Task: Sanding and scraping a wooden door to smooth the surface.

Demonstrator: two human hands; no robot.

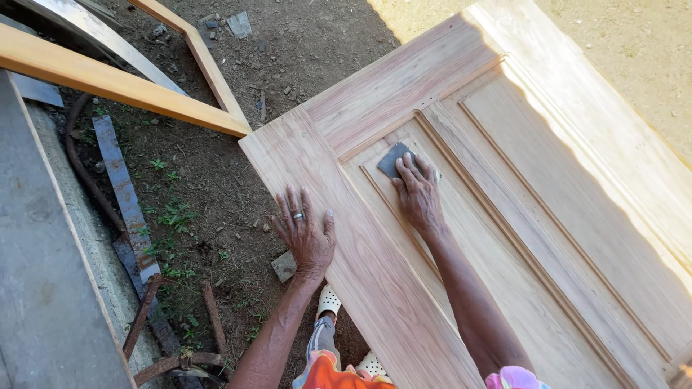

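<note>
**Hands on a bare wooden door**

A person is leaning over a panelled wooden door (504, 216) that is lying flat and slanting across the view, its near corner hanging over dirt ground (216, 180). The right hand (418, 198) is pressing flat on a small dark grey piece of sandpaper (394, 158), fingers stretched forward and close together on top of it rather than curled around it. The sandpaper is sitting in the corner of a recessed panel, just inside the raised moulding. The left hand (306, 234) is resting palm down on the door's outer frame board near the edge, fingers spread wide and holding nothing; a ring (298, 216) is showing on one finger.

A light wooden frame (144, 94) is touching the door's corner and running off to the upper left. Rusty metal strips (130, 209) are lying on the dirt beside a grey slab (43, 288). A small flat stone (285, 266) is lying on the ground just below the left wrist. The person's pale perforated shoes (329, 299) are showing under the door's edge, with bright orange clothing (331, 371) at the bottom. Sunlight is falling across the far side of the door while the near part is lying in shade.
</note>
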